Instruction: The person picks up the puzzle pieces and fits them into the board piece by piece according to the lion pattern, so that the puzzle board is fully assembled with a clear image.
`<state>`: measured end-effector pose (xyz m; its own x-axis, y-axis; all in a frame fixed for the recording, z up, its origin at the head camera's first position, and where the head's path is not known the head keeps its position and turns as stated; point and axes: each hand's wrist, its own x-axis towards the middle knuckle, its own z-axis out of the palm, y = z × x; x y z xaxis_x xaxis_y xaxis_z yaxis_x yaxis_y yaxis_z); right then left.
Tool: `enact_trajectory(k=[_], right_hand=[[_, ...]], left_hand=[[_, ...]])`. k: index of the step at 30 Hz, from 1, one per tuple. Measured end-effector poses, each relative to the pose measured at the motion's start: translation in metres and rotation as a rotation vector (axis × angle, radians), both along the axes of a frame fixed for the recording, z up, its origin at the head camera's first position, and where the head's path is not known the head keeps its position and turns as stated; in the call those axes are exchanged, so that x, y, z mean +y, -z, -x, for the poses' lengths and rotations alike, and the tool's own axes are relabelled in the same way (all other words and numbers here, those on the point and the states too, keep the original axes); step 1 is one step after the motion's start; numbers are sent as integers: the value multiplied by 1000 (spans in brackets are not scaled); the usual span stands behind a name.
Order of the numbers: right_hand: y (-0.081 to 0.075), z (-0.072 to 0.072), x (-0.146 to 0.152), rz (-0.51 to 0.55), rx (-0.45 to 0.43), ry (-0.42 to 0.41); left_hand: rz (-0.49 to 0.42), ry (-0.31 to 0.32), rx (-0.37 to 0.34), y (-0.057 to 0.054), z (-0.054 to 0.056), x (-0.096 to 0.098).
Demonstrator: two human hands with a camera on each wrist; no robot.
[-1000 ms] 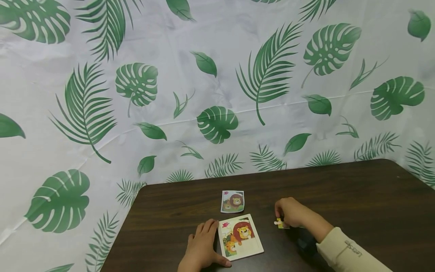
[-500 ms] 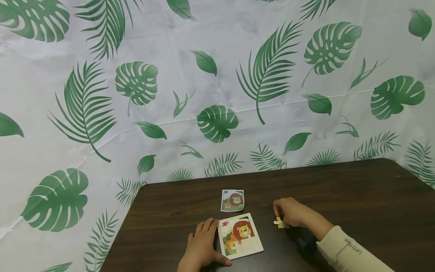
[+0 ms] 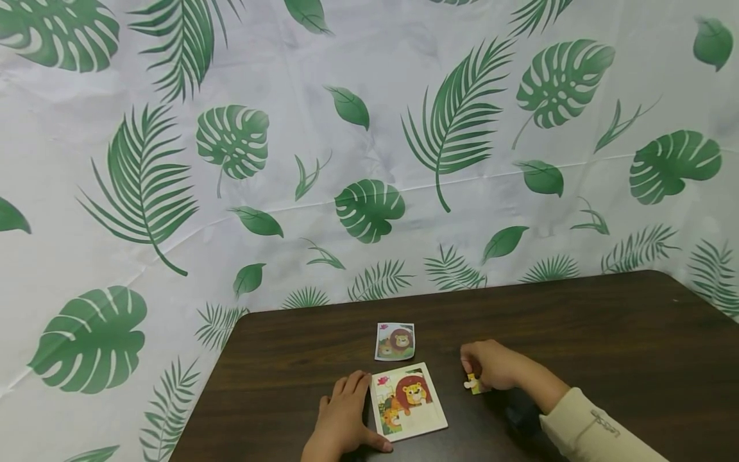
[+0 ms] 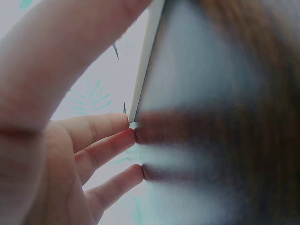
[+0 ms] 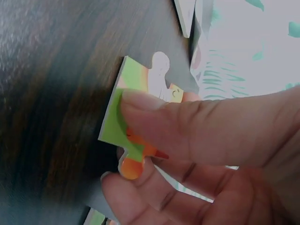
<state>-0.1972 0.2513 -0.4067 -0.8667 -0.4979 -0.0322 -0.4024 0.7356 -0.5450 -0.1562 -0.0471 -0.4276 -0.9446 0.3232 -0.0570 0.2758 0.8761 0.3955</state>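
Note:
A square jigsaw tray (image 3: pixel 424 419) lies on the table, partly filled with lion-picture pieces, its lower right part bare. My left hand (image 3: pixel 342 414) rests beside it, fingers straight along its left edge and thumb at its lower left corner. In the left wrist view, fingertips (image 4: pixel 123 120) touch the tray's pale edge. To the right of the tray, my right hand (image 3: pixel 493 366) pinches a jigsaw piece (image 3: pixel 475 386) between thumb and fingers. The right wrist view shows this piece (image 5: pixel 133 72) tilted, green with orange and white parts. My thumb covers its middle.
A small lion picture card (image 3: pixel 395 342) lies just behind the tray. Another piece (image 5: pixel 97 217) is partly visible at the bottom of the right wrist view. The dark wooden table (image 3: pixel 606 333) ends at a leaf-print cloth (image 3: pixel 369 154).
My right hand has shifted slightly left, and the jigsaw piece in it has turned and moved a little toward me. My left hand and the tray have stayed in place.

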Motion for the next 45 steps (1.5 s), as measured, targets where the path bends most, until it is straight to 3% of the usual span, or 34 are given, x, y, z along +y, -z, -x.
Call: enact_trajectory(k=[4,16,24,28,34,45], right_hand=[[2,1,0,55,-9,-47],[-4,-3,-23,257,-157,-125],[-2,-7,-46,315,-173,-162],[-2,-10,-58,324,-182,-161],[0,-11,-73,276,-103,-180],[6,-13,-90,239,-58,-235]], left_hand=[[3,0,1,2,1,0],[2,-1,3,2,2,-1],[8,-1,3,2,2,0],[3,3,2,1,1,0],[1,9,1,1,0,-1],[-12,12,12,-1,-1,-1]])
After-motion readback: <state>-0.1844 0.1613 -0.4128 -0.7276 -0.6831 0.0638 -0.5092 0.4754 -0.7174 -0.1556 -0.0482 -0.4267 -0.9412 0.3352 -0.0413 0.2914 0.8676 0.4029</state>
